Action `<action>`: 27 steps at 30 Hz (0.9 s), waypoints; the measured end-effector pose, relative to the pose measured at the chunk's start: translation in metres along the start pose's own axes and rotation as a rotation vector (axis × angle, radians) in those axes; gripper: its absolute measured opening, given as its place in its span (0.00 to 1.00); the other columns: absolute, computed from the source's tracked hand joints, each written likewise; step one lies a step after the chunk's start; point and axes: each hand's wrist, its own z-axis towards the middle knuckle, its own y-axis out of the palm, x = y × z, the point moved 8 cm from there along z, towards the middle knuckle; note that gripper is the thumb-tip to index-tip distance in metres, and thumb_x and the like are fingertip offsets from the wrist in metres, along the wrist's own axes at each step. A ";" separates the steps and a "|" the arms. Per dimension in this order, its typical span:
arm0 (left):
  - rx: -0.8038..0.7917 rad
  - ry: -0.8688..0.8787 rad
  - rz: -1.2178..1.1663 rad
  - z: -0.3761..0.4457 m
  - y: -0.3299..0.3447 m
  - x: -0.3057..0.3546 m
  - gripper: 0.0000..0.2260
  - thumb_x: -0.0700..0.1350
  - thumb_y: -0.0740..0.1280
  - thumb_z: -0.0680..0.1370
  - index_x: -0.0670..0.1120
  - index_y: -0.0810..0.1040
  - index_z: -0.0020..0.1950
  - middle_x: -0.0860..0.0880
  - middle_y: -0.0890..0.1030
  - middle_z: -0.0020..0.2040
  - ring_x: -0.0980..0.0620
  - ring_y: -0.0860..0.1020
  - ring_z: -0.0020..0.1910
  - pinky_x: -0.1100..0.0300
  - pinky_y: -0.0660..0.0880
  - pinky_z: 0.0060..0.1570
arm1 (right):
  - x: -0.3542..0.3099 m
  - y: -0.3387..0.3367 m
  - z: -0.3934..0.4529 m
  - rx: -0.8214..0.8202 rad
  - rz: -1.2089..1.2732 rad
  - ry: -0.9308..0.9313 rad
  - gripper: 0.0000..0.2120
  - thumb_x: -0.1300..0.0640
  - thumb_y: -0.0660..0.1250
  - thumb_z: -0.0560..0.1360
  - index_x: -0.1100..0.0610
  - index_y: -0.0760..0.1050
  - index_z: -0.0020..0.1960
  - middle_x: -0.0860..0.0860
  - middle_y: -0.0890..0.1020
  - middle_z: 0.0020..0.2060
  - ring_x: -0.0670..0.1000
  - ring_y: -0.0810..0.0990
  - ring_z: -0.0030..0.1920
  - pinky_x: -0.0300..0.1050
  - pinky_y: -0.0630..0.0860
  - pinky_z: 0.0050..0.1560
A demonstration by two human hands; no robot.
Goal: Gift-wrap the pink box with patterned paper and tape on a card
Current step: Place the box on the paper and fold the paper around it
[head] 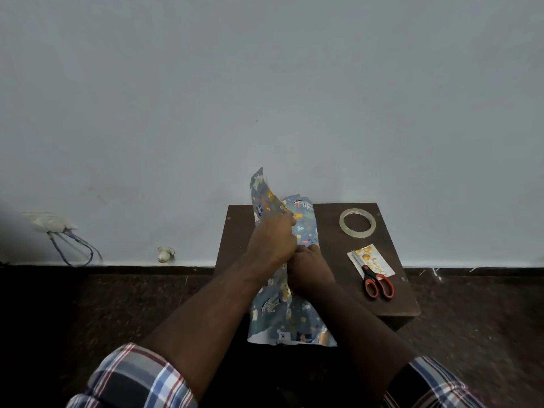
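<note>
Blue patterned wrapping paper (303, 228) covers the middle of a small dark wooden table (332, 231); the pink box is hidden under it. My left hand (273, 237) grips the paper's left flap, which stands up toward the wall. My right hand (309, 266) presses down on the wrapped shape, its fingers largely hidden by the left hand. The paper's near end hangs over the table's front edge. A white card (379, 259) with gold print lies on the right of the table. A roll of clear tape (357, 222) sits behind it.
Red-handled scissors (375, 282) lie partly on the card near the table's right front edge. A grey wall stands close behind the table. A wall socket with blue wires (59, 231) is far left. The floor is dark.
</note>
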 end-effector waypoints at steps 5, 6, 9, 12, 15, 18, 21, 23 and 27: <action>-0.080 -0.043 -0.057 0.007 0.035 0.007 0.18 0.37 0.65 0.78 0.42 0.79 0.68 0.41 0.79 0.67 0.44 0.75 0.68 0.54 0.71 0.67 | 0.036 -0.018 0.004 0.014 0.411 0.107 0.17 0.56 0.62 0.80 0.59 0.75 0.66 0.56 0.82 0.58 0.59 0.81 0.57 0.49 0.71 0.55; -0.099 -0.050 -0.073 0.008 0.041 0.008 0.17 0.38 0.65 0.79 0.42 0.79 0.67 0.41 0.80 0.66 0.44 0.76 0.67 0.54 0.71 0.65 | 0.047 -0.019 0.002 0.043 0.663 0.169 0.16 0.59 0.63 0.80 0.55 0.76 0.66 0.54 0.83 0.55 0.56 0.82 0.53 0.47 0.73 0.51; -0.134 -0.068 -0.127 0.007 0.056 0.010 0.14 0.39 0.65 0.80 0.42 0.81 0.64 0.41 0.82 0.61 0.43 0.79 0.62 0.54 0.74 0.61 | 0.065 -0.014 -0.007 0.114 1.254 0.321 0.11 0.60 0.60 0.82 0.55 0.81 0.54 0.57 0.84 0.46 0.54 0.82 0.44 0.46 0.77 0.42; -0.122 -0.052 -0.136 0.004 0.067 0.012 0.14 0.38 0.64 0.79 0.44 0.79 0.64 0.42 0.82 0.57 0.41 0.79 0.59 0.50 0.75 0.58 | 0.076 -0.010 -0.008 0.178 1.184 0.416 0.15 0.50 0.58 0.83 0.52 0.81 0.47 0.58 0.84 0.48 0.57 0.82 0.48 0.54 0.78 0.46; -0.126 -0.060 -0.120 -0.001 0.072 0.017 0.24 0.38 0.64 0.80 0.47 0.67 0.76 0.42 0.80 0.64 0.42 0.77 0.64 0.49 0.75 0.60 | 0.081 -0.005 -0.006 0.166 1.125 0.462 0.10 0.53 0.62 0.82 0.53 0.82 0.52 0.55 0.85 0.45 0.58 0.85 0.47 0.58 0.81 0.49; -0.166 -0.049 -0.165 -0.003 0.076 0.014 0.30 0.36 0.64 0.78 0.47 0.62 0.80 0.40 0.78 0.68 0.41 0.76 0.67 0.50 0.75 0.62 | 0.083 -0.005 -0.005 0.180 1.083 0.496 0.09 0.55 0.66 0.79 0.53 0.82 0.56 0.51 0.86 0.44 0.53 0.86 0.44 0.58 0.83 0.49; -0.243 -0.094 -0.334 -0.005 0.078 -0.004 0.28 0.39 0.64 0.80 0.49 0.62 0.80 0.42 0.78 0.68 0.46 0.78 0.62 0.58 0.75 0.56 | 0.088 -0.003 -0.007 0.242 1.054 0.547 0.14 0.56 0.70 0.74 0.53 0.81 0.58 0.49 0.86 0.45 0.50 0.86 0.45 0.57 0.83 0.51; -0.210 -0.134 -0.350 -0.005 0.071 -0.024 0.26 0.41 0.64 0.80 0.51 0.66 0.78 0.45 0.78 0.68 0.48 0.77 0.63 0.59 0.74 0.56 | 0.092 -0.001 -0.011 0.302 1.058 0.592 0.16 0.59 0.72 0.70 0.54 0.80 0.59 0.49 0.85 0.44 0.51 0.85 0.45 0.57 0.82 0.52; -0.173 -0.182 0.098 -0.013 0.061 -0.064 0.21 0.52 0.67 0.78 0.54 0.73 0.71 0.51 0.72 0.72 0.43 0.67 0.71 0.46 0.66 0.66 | 0.088 -0.006 -0.018 0.371 1.004 0.599 0.19 0.60 0.73 0.71 0.55 0.77 0.61 0.48 0.83 0.42 0.49 0.83 0.44 0.53 0.81 0.50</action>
